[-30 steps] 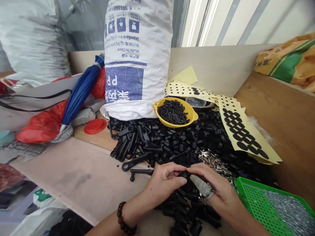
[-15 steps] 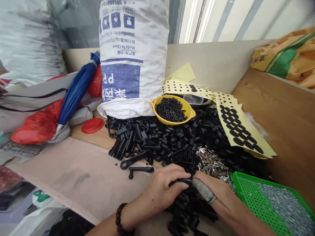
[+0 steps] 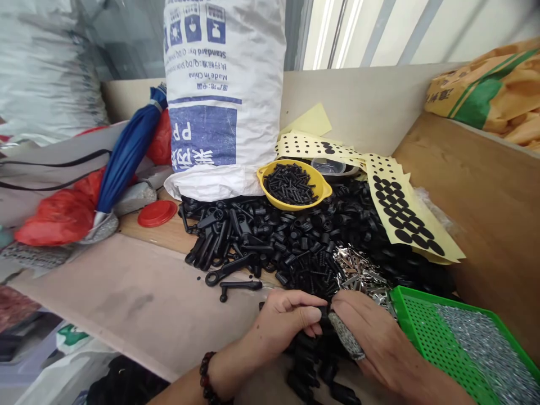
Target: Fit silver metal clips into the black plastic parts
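My left hand [image 3: 287, 318], a beaded bracelet at its wrist, pinches a small black plastic part [image 3: 324, 313] between thumb and fingers. Meeting it from the other side, my right hand [image 3: 367, 329] has its fingers closed at the far end of that part. A grey speckled cloth wrap [image 3: 346, 336] covers one of its digits. What the right fingers grip is mostly hidden. Below both hands lies a pile of black cylindrical parts [image 3: 301, 385]. Just beyond them are a black crank handle [image 3: 242, 286] and a heap of shiny metal clips [image 3: 358, 273].
A green perforated tray [image 3: 415, 323] of small metal pieces stands at right. Behind the mixed black parts [image 3: 270, 242] are a yellow bowl [image 3: 264, 191] of black screw-shaped pieces, sticker sheets [image 3: 436, 225] and a white sack [image 3: 257, 101]. Leftward lie a red lid [image 3: 157, 214] and blue umbrella [image 3: 130, 146].
The left thumb and fingers have shifted on the black part, and less of it shows between the hands. Both hands remain together; the whole view has shifted slightly.
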A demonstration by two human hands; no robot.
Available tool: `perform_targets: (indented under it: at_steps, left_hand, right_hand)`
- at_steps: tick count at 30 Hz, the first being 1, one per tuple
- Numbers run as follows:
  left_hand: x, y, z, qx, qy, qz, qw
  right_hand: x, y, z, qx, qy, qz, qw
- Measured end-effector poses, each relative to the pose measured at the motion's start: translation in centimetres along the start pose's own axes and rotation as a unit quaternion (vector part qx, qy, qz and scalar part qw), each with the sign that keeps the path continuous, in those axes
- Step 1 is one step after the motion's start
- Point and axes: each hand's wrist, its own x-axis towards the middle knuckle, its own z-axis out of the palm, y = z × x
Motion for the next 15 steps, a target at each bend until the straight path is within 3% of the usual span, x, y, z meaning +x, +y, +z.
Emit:
perform_targets:
  at_steps: [5,7,9,10,12,15]
  left_hand:
    - [-0.3,-0.1,0.4,-0.039,-0.003,-0.029,0.999]
    - [-0.4,-0.2,0.4,0.021,0.007,0.012,1.0]
    - [-0.6,-0.3,0.4,0.128,0.028,0.114,0.985]
    - [-0.8,-0.3,0.4,0.19,0.035,0.184,0.964]
    - [-1.0,-0.4,0.3,0.306,0.034,0.333,0.891]
    - [-1.3,-0.5,0.0,0.408,0.013,0.461,0.788]
  right_hand:
    - [-0.7,0.0,-0.3,0.002,0.005,-0.002,1.0]
    - [-0.6,-0.2,-0.5,0.005,0.009,-0.001,1.0]
    - [-0.5,-0.5,-0.6,0.065,0.004,0.036,0.997]
    - [-0.5,-0.8,-0.6,0.112,-0.007,0.074,0.991]
    - [-0.8,-1.2,-0.2,0.21,-0.042,0.189,0.958]
    - [-1.8,-1.3,1.0,0.299,-0.101,0.365,0.876]
